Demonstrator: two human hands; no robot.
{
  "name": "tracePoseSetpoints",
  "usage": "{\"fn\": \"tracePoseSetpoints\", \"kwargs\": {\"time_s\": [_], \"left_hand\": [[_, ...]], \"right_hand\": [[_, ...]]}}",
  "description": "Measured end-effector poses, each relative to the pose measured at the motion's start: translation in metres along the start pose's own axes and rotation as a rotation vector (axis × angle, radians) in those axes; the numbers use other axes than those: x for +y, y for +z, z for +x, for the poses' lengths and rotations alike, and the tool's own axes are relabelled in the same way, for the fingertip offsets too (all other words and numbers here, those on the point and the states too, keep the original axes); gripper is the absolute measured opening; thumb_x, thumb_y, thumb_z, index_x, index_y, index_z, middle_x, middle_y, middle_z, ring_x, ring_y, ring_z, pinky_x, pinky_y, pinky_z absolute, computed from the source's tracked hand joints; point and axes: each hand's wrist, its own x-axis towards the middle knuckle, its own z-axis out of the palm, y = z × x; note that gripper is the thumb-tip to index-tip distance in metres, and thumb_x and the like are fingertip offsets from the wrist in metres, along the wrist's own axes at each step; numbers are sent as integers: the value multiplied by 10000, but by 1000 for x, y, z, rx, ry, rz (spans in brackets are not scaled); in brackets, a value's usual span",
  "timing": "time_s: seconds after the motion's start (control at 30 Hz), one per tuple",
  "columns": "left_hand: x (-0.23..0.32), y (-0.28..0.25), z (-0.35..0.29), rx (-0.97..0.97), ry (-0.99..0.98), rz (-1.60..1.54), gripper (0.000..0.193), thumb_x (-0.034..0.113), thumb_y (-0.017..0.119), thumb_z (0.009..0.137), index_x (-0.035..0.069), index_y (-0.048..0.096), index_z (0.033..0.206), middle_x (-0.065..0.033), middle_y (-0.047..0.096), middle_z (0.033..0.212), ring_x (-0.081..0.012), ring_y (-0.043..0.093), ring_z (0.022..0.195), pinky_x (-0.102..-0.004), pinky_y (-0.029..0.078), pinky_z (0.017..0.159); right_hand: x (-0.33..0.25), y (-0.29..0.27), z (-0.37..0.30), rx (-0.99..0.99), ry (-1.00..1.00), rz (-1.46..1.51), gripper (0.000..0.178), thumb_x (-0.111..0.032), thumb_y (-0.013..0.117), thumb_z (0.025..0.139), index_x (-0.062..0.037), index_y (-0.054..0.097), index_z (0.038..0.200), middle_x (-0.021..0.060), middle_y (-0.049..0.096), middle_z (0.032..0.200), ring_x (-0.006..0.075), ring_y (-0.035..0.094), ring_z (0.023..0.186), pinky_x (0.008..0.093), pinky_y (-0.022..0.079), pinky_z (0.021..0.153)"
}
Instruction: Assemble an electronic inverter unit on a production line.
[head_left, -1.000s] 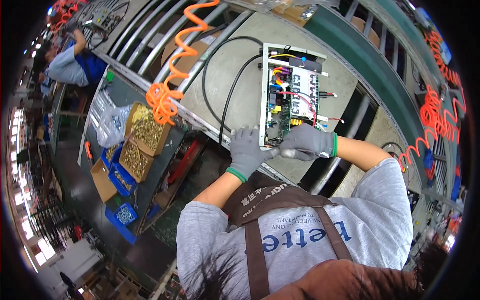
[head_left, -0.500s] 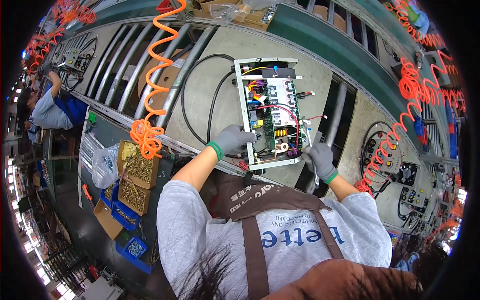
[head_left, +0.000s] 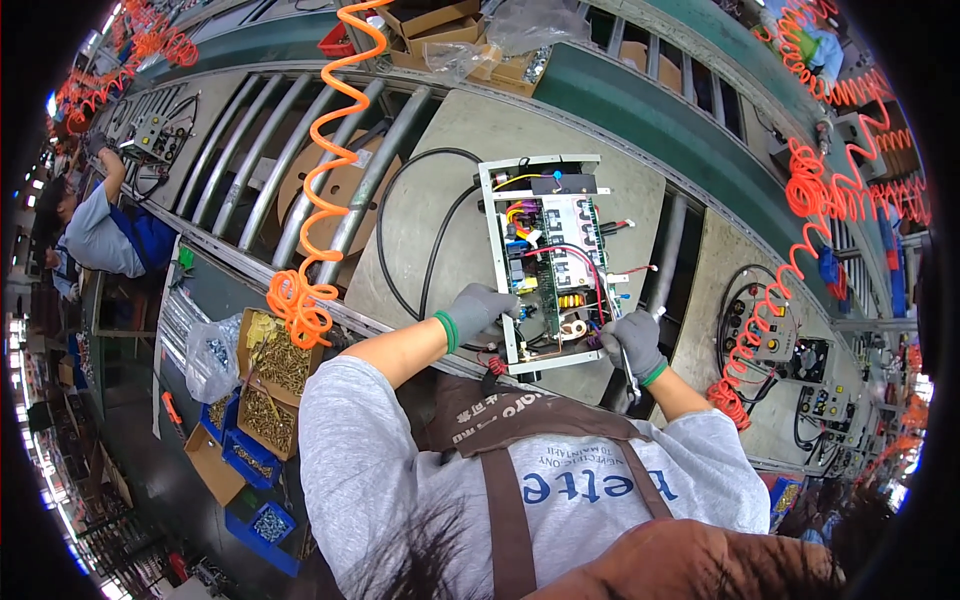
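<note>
An open metal chassis (head_left: pixel 503 275), packed with circuit boards and coloured wires, lies on the bench in front of me. My left hand (head_left: pixel 478 308), in a grey glove with a green cuff, is closed at the near part of its left side, fingertips over the frame's edge. What the thumb presses on is hidden. Just off the chassis' near right corner, my right hand (head_left: pixel 637 345), gloved alike, is wrapped round a silver wrench (head_left: pixel 631 378). One end of the wrench points toward me below the fist. A black cable (head_left: pixel 385 225) loops out from the chassis' left side.
An orange coiled air hose (head_left: pixel 322 190) hangs over the metal rollers (head_left: pixel 232 175) at left. Cardboard boxes of screws (head_left: pixel 285 365) and blue bins (head_left: pixel 250 435) stand left of me. Another unit with a fan (head_left: pixel 808 360) sits at right. A person (head_left: pixel 105 235) works at far left.
The scene has shifted downward in view, chassis and hands with it. The wrench has turned in my right hand, and its far end no longer stands up beside the chassis. My left hand stays at the frame.
</note>
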Motion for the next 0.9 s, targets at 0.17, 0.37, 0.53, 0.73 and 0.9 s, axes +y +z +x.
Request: {"fn": "tracePoseSetpoints", "kwargs": {"time_s": [0.17, 0.37, 0.53, 0.73, 0.9], "left_hand": [[-19, 17, 5, -69, -84, -217, 238, 162, 672, 736, -22, 662, 887, -137, 665, 839, -220, 658, 738, -344, 549, 662], [-88, 118, 74, -343, 204, -888, 295, 126, 636, 818, -31, 629, 1069, -127, 668, 946, -199, 650, 830, -329, 540, 732], [-100, 108, -7, 65, 429, -226, 461, 154, 627, 809, -17, 586, 1236, -118, 690, 956, -155, 654, 773, -293, 534, 684], [-250, 61, -70, 1144, 386, -767, 246, 60, 558, 902, 25, 622, 1136, -39, 620, 889, -73, 554, 646, -193, 452, 532], [-438, 109, -37, 1095, -451, 66, 555, 416, 534, 898, 63, 513, 1327, -200, 581, 1269, -397, 550, 1172, -482, 452, 950]], "right_hand": [[8, -50, 38, -277, -135, -15, 129, -194, 680, 685, -197, 593, 781, 14, 563, 588, 221, 579, 528, 353, 413, 487], [9, -95, 112, -519, -584, -189, 156, -241, 605, 784, -155, 480, 818, 3, 473, 587, 203, 532, 536, 355, 365, 474], [5, -77, 68, -617, -703, -191, 199, -298, 598, 819, -165, 459, 768, -20, 485, 638, 188, 523, 598, 336, 380, 523], [-35, -87, -11, -559, -384, 156, 258, -345, 631, 842, -150, 640, 1011, 24, 592, 752, 224, 592, 698, 362, 443, 602], [-48, -48, -79, -591, 72, 321, 193, -295, 559, 911, -152, 639, 1014, 71, 606, 767, 305, 607, 737, 401, 475, 666]]}}
